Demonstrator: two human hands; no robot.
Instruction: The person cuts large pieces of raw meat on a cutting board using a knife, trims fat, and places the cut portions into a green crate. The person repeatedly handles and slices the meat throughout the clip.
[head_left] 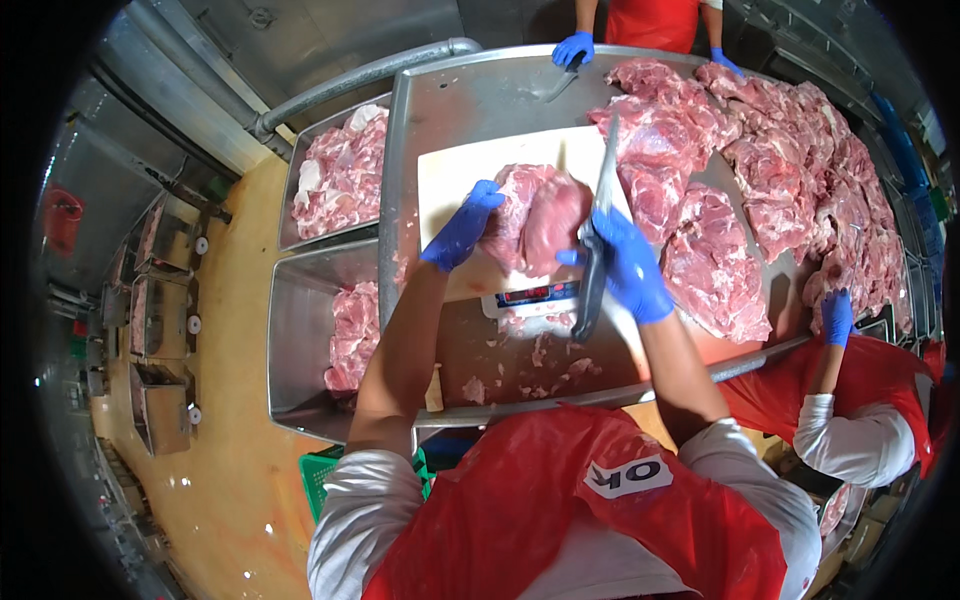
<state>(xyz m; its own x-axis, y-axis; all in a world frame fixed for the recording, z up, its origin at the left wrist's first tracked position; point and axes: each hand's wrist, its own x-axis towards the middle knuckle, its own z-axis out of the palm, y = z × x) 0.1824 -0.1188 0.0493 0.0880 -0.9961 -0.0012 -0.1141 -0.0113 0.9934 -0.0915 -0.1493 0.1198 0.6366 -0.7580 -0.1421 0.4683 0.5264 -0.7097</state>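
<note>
A thick piece of raw pink meat (555, 225), with a deep crease down its middle, is over a white cutting board (445, 170). My blue-gloved left hand (465, 228) grips its left edge, fingers curled on the upper side. At the meat's right side, my blue-gloved right hand (630, 265) is closed around the black handle of a knife (593, 285). The long blade points away from me, up past the meat's right edge. My right thumb reaches toward the meat; whether it touches cannot be told. Just below the meat sits a small scale (530, 300) with a lit display.
Large raw meat cuts (790, 170) cover the right side of the metal table (470, 90). Two steel bins (285, 300) with meat stand left. Across the table, a co-worker's gloved hand (573, 48) is at another knife (563, 85). Another co-worker's hand (837, 315) touches meat at right.
</note>
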